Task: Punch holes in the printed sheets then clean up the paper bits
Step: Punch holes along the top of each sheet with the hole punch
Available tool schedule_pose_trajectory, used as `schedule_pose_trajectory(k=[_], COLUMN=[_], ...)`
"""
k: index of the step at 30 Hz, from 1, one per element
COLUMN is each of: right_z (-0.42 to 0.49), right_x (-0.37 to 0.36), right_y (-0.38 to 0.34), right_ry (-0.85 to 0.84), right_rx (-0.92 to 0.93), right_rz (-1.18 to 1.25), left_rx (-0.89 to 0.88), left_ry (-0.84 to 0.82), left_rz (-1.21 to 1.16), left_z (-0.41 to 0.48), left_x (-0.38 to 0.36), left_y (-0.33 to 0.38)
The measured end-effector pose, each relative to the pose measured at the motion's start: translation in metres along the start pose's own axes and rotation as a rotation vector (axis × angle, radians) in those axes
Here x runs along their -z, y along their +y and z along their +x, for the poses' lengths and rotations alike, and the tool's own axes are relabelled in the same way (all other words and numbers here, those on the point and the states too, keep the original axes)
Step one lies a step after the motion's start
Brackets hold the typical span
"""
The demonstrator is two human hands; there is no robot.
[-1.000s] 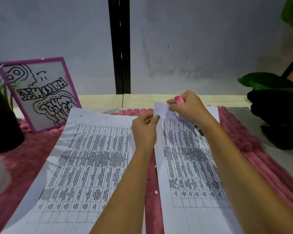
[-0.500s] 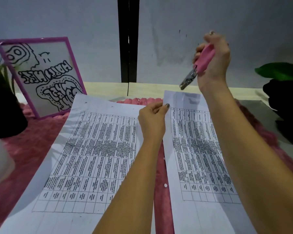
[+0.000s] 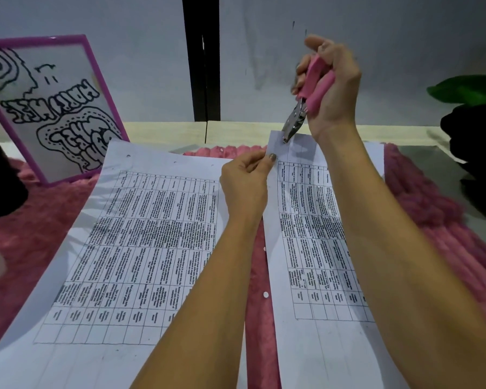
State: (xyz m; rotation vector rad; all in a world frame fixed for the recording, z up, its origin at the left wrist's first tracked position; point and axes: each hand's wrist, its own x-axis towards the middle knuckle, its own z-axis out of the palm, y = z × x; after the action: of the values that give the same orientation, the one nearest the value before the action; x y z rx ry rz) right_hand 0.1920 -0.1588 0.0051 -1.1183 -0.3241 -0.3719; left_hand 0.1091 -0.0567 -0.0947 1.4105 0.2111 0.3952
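- Hole punch [image 3: 310, 96], pink handles and metal nose, sits at 1 o'clock in the view, raised above the table with its nose pointing down at 7 o'clock. The tip is just over the far left corner of the right sheet [image 3: 314, 248].
- The right hand [image 3: 334, 88] grips the punch, fingers and thumb curled round both pink handles.
- The left hand [image 3: 244, 186], near the centre, pinches the right sheet's far left corner between thumb and curled fingers and lifts that corner off the mat.
- The left sheet [image 3: 129, 234], printed with a table, lies flat from 7 to 10 o'clock and has small holes along its far edge.
- Both sheets rest on a fluffy pink mat [image 3: 432, 220]. In the strip between them, two white paper bits [image 3: 265, 295] lie at the right sheet's left edge, at about 5 o'clock.
- A purple-framed drawing [image 3: 54, 108] leans at 10 o'clock, with a dark pot [image 3: 0, 186] at 9 o'clock.
- A green leaf [image 3: 466, 89] shows at 2 o'clock.
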Motion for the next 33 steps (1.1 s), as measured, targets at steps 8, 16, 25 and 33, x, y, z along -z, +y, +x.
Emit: schedule_pose_trajectory(k=[8, 16, 25, 33], right_z=[-0.001, -0.004, -0.005, -0.014], right_x=[0.002, 0.001, 0.007, 0.032], right_y=[0.008, 0.010, 0.003, 0.001], right_ry=[-0.014, 0.083, -0.012, -0.024], right_rx=[-0.040, -0.033, -0.133, -0.150], right_rz=[0.011, 0.089, 0.064, 0.099], left_rx=[-0.019, -0.066, -0.102, -0.134], left_ry=[-0.011, -0.023, -0.028, -0.037], left_rz=[-0.013, 0.004, 0.017, 0.045], left_z=[0.001, 0.000, 0.001, 0.000], left_x=[0.000, 0.000, -0.003, -0.003], left_y=[-0.003, -0.002, -0.001, -0.002])
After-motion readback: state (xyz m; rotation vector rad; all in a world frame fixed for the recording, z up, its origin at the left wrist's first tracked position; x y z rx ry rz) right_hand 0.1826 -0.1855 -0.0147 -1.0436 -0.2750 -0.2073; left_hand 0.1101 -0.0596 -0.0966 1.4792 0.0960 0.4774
